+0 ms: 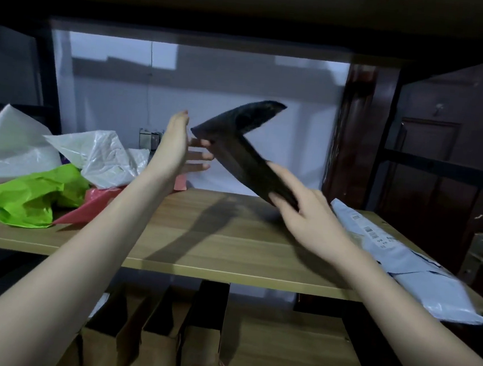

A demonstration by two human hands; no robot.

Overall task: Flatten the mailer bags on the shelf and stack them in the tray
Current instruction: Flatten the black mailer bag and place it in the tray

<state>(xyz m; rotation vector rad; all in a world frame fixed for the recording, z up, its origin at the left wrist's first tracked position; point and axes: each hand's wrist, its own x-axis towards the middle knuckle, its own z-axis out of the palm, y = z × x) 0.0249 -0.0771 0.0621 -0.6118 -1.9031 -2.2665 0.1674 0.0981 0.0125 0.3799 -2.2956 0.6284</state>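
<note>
Held above the wooden shelf (199,237), clear of the board: one black mailer bag (240,141), folded into a V. Pinched at its lower end by the right hand (299,215), thumb on the near face, fingers behind. Left hand (176,144) spread wide and holding nothing, fingertips (205,143) at or just beside the fold corner; actual contact not resolvable. Likely step: opening the fold before pressing flat. Risk one: slip from a one-ended grip, with the free upper flap unsupported; probable result, a drop onto the shelf or off its front edge. Risk two: flattening with the crease still in, giving a doubled bag that would stack unevenly. Risk three: sweeping the left forearm into the crumpled white bags (98,154), green bag (26,194) and red bag (93,207) heaped at shelf left, dragging them off. Orientation: long axis of the gripped limb running from lower right up to the fold corner at upper left; shorter flap doubling back from that corner up and to the right, tip highest. Grey mailer stack (398,254) lying flat at shelf right, overhanging the front edge; tray beneath it not distinguishable.
</note>
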